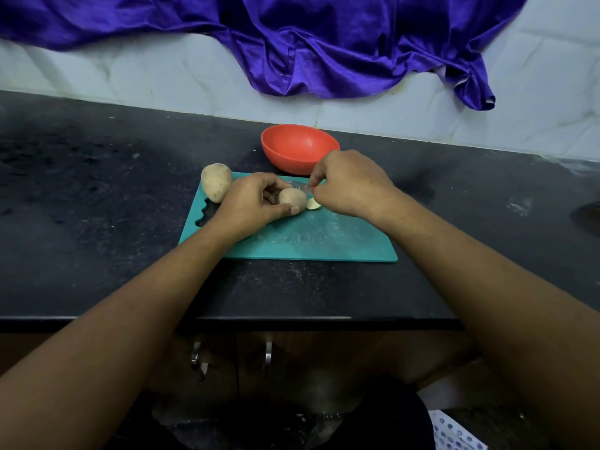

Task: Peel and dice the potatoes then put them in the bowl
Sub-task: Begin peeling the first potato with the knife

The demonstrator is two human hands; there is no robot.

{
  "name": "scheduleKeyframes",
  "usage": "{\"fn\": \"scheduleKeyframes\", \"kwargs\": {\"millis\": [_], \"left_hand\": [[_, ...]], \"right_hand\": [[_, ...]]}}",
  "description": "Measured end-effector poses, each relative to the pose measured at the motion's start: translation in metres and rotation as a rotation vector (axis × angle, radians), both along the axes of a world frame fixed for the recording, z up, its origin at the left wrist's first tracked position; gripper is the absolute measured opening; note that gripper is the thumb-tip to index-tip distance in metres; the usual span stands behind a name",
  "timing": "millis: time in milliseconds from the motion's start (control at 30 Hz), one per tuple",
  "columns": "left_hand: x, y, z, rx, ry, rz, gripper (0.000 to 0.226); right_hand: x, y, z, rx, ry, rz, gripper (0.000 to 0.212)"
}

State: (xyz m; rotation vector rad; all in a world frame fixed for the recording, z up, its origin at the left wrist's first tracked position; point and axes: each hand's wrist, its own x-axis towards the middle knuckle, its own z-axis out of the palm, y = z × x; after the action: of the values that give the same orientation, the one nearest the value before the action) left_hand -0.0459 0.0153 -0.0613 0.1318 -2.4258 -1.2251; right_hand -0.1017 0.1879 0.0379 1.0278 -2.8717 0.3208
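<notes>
Potato [292,199]: on the teal cutting board [324,241], in the left hand [256,203], fingers curled round it.
Right hand [350,186]: fingers pinching a small blade [306,188] by the potato's end.
Handling: firm, rounded, probably slick where peeled — hold the unpeeled end.

A single head-worn camera looks forward and down from the near side of the counter [97,196], fairly close. The cutting board [292,238] and bowl [292,151] sit mid-frame, with the wall [162,76] far and the cabinet doors [324,352] at the near bottom.
</notes>
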Motion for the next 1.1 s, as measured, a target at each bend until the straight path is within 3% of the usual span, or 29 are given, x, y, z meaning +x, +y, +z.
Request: {"fn": "scheduleKeyframes", "kwargs": {"millis": [100,233,567,633,767,833,1100], "left_hand": [[0.001,0.002,0.001,-0.003,-0.003,-0.003,0.032],[0.002,0.001,0.002,-0.01,0.003,-0.01,0.029],[-0.001,0.0,0.0,0.0,-0.003,0.025,0.031],[0.0,0.001,0.001,0.008,-0.008,0.028,0.032],[0.002,0.002,0.002,-0.005,-0.018,0.038,0.035],[0.003,0.003,0.004,-0.01,-0.024,0.043,0.035],[0.007,0.003,0.006,0.003,-0.013,0.029,0.032]], "right_hand": [[0.002,-0.01,-0.005,0.025,0.007,0.018,0.013],[0.01,-0.013,-0.019,-0.019,-0.027,-0.007,0.023],[0.035,0.022,-0.07,0.03,0.208,0.035,0.028],[0.028,0.028,-0.071,-0.002,0.154,0.029,0.03],[0.002,0.041,-0.066,-0.289,-0.228,-0.092,0.021],[-0.007,0.045,-0.062,-0.363,-0.297,-0.131,0.019],[-0.003,0.034,-0.034,-0.348,-0.124,-0.074,0.021]]}}
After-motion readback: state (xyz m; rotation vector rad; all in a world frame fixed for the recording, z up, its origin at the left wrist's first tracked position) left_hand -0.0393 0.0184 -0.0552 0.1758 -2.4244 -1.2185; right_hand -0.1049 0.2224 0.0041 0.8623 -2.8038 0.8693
